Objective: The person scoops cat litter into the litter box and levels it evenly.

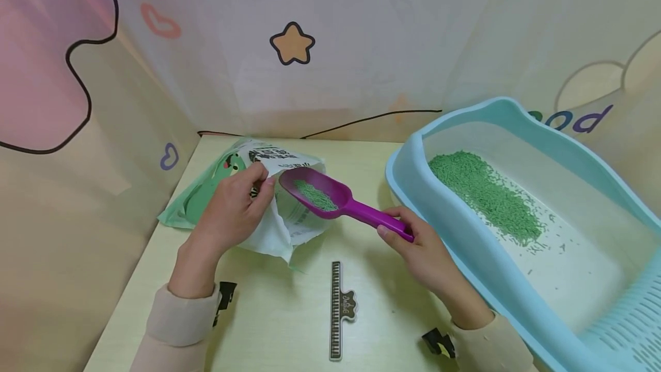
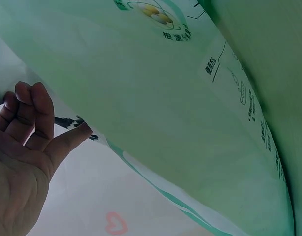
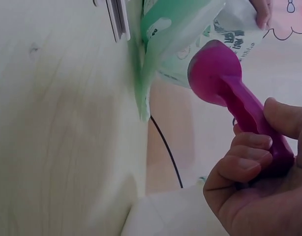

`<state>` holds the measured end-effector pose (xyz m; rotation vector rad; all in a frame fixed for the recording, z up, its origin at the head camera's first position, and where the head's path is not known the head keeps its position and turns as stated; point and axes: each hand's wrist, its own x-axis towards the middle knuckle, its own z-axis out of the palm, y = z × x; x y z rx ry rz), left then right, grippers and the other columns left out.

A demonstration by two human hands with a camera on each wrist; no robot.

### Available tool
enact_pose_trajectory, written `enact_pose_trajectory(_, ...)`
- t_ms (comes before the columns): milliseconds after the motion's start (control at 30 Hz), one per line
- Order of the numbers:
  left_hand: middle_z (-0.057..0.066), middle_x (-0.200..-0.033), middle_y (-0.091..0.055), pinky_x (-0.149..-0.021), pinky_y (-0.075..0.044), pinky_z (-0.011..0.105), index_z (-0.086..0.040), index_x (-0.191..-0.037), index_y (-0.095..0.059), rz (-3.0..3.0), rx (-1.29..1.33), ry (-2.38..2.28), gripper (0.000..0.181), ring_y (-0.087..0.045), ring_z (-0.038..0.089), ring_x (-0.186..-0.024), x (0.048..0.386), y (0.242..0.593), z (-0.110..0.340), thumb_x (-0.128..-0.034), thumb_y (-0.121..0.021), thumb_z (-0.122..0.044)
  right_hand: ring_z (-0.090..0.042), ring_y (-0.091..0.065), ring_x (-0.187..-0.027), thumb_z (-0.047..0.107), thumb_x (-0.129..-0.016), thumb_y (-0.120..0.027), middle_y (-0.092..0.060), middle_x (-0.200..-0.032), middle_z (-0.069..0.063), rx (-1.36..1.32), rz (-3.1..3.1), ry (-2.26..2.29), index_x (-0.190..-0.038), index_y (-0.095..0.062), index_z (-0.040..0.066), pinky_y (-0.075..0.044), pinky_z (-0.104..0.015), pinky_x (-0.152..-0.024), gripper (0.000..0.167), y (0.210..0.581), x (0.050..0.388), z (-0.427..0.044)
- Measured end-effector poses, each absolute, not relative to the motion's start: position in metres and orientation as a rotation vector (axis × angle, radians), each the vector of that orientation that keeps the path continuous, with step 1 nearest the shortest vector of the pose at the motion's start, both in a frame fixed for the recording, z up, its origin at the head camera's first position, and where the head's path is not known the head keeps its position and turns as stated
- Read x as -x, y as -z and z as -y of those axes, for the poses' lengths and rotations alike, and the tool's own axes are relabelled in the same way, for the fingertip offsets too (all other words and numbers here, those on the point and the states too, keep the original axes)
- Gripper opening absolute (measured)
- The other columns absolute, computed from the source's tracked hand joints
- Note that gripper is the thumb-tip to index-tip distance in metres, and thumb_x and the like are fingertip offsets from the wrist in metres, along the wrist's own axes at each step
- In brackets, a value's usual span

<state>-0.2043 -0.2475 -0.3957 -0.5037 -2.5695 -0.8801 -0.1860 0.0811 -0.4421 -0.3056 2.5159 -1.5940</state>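
Note:
My right hand [image 1: 420, 248] grips the handle of a purple scoop [image 1: 369, 211], its bowl at the mouth of a green and white bag [image 1: 279, 234]. Thin green pellets [image 1: 316, 195] lie in the bowl. With thumb and fingers my left hand [image 1: 234, 205] pinches the bag's upper edge, holding the mouth open toward the right. In the left wrist view the bag [image 2: 156, 98] fills much of the picture beside the hand [image 2: 28, 147]. The right wrist view shows fingers curled round the scoop handle [image 3: 254, 115]. Most of the bag's inside is hidden.
A light blue litter box [image 1: 413, 179] stands at the right, with a heap of green pellets [image 1: 485, 197] on its white floor and a slotted part [image 1: 630, 314] at the near right. A piano-patterned clip [image 1: 338, 309] lies on the table [image 1: 289, 326]. Patterned cloth hangs behind.

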Motion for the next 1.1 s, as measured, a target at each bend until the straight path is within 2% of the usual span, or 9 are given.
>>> enact_pose_trajectory(433,0.001,-0.073,-0.05,-0.058,-0.036,0.029,-0.012,-0.085,-0.052,2.575,0.504,0.864,0.02,-0.045,0.016,-0.065,0.204,0.396,0.247,-0.1048,-0.053,-0.014,-0.015,-0.044,-0.065,0.041,-0.103,-0.062,-0.049,-0.083,-0.006,0.147,-2.595,1.54,-0.127,-0.063,0.028,-0.037,-0.03,-0.053,0.027,0.423,0.146,-0.1)
enact_pose_trajectory(567,0.0,-0.073,-0.05,-0.058,-0.036,0.028,-0.012,-0.085,-0.052,2.571,0.506,0.856,0.02,-0.045,0.016,-0.065,0.204,0.396,0.247,-0.1047,-0.053,-0.014,-0.015,-0.042,-0.062,0.038,-0.104,-0.061,-0.048,-0.08,-0.003,0.144,-2.656,1.537,-0.127,-0.063,0.03,-0.037,-0.031,-0.051,0.025,0.414,0.131,-0.106)
enact_pose_trajectory(733,0.0,-0.074,-0.051,-0.059,-0.037,0.029,-0.012,-0.086,-0.052,2.578,0.497,0.863,0.019,-0.045,0.016,-0.066,0.204,0.396,0.248,-0.1048,-0.053,-0.014,-0.015,-0.044,-0.064,0.03,-0.104,-0.061,-0.049,-0.077,-0.001,0.172,-2.788,1.526,-0.125,-0.064,0.032,-0.038,-0.031,-0.054,0.021,0.403,0.119,-0.116)
enact_pose_trajectory(967,0.0,-0.074,-0.051,-0.059,-0.037,0.029,-0.012,-0.085,-0.052,2.58,0.494,0.876,0.019,-0.045,0.016,-0.066,0.204,0.395,0.248,-0.1047,-0.053,-0.014,-0.014,-0.044,-0.063,0.021,-0.102,-0.065,-0.049,-0.076,0.001,0.133,-2.965,1.428,-0.13,-0.063,0.029,-0.034,-0.031,-0.053,0.028,0.39,0.111,-0.14)
enact_pose_trajectory(1100,0.0,-0.074,-0.051,-0.059,-0.036,0.029,-0.012,-0.085,-0.052,2.572,0.499,0.871,0.019,-0.044,0.016,-0.065,0.204,0.395,0.248,-0.1045,-0.053,-0.013,-0.016,-0.041,-0.065,0.023,-0.103,-0.064,-0.047,-0.077,0.001,0.071,-3.022,1.378,-0.134,-0.061,0.027,-0.03,-0.032,-0.051,0.031,0.382,0.109,-0.158)
